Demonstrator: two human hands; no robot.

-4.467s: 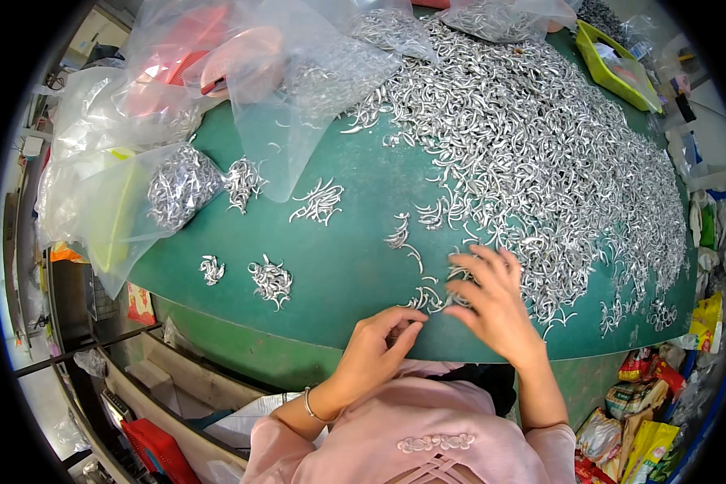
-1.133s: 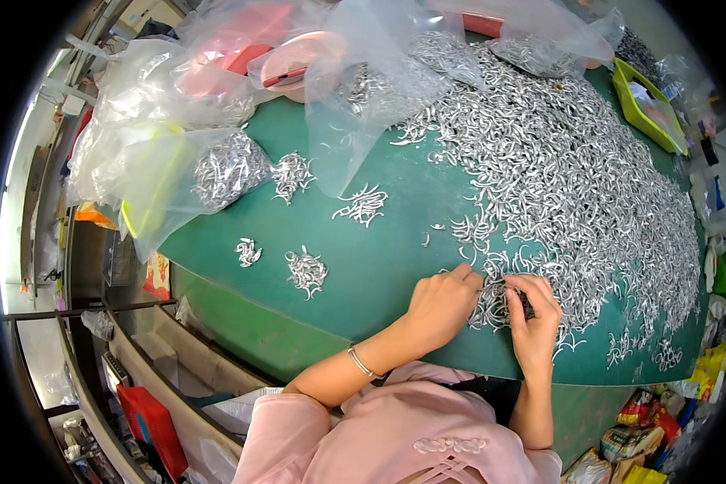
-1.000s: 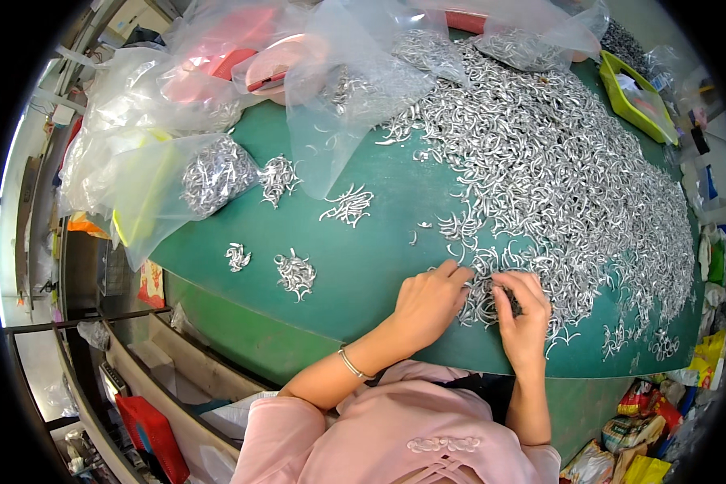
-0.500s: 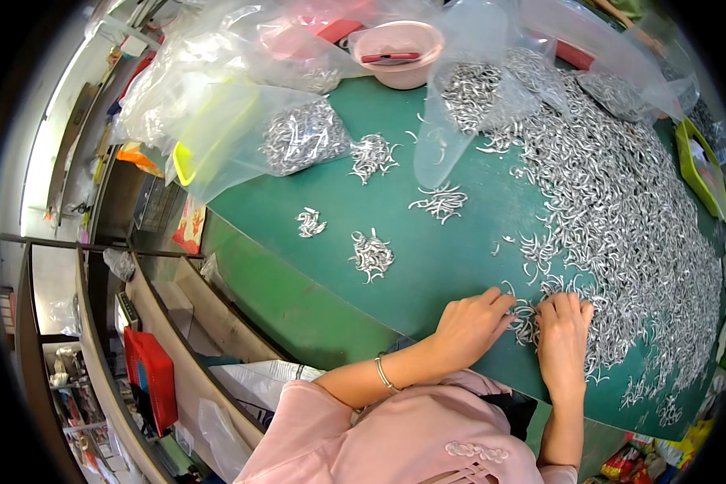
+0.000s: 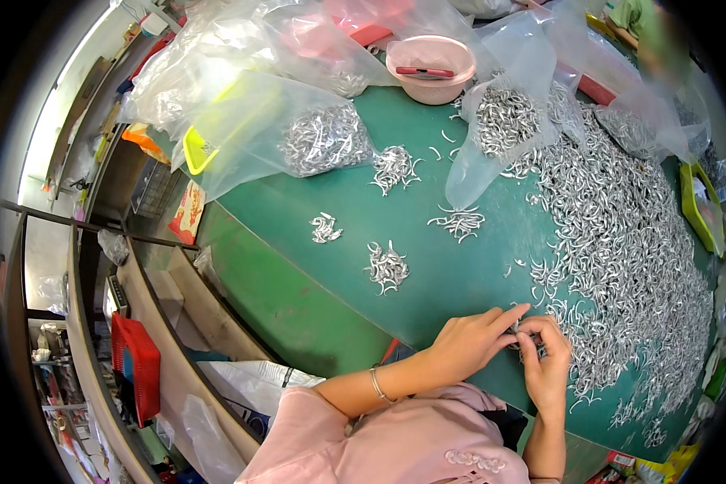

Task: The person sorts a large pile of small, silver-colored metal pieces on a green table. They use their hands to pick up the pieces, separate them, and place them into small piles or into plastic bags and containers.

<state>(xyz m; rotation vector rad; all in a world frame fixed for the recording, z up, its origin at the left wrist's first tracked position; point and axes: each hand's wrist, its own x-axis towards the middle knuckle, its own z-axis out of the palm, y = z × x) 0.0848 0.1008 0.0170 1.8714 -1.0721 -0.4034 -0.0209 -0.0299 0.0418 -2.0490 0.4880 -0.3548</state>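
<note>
A big heap of small curved silver metal hooks (image 5: 621,242) covers the right side of a green table (image 5: 298,274). My left hand (image 5: 472,343) and my right hand (image 5: 544,363) meet at the heap's near edge. The fingertips of both pinch a small bunch of hooks (image 5: 528,332) between them. A thin bracelet sits on my left wrist. Small separate piles of hooks (image 5: 387,266) lie to the left on the bare green top.
Clear plastic bags (image 5: 315,137) holding hooks lie at the back of the table, beside a pink bowl (image 5: 430,68). A yellow-green tray (image 5: 698,210) sits at the far right. A red crate (image 5: 137,367) and shelves stand below the table's left edge.
The view has swung left and up, showing more of the bags and the pink bowl. My two hands have drawn together at the heap's edge and pinch hooks.
</note>
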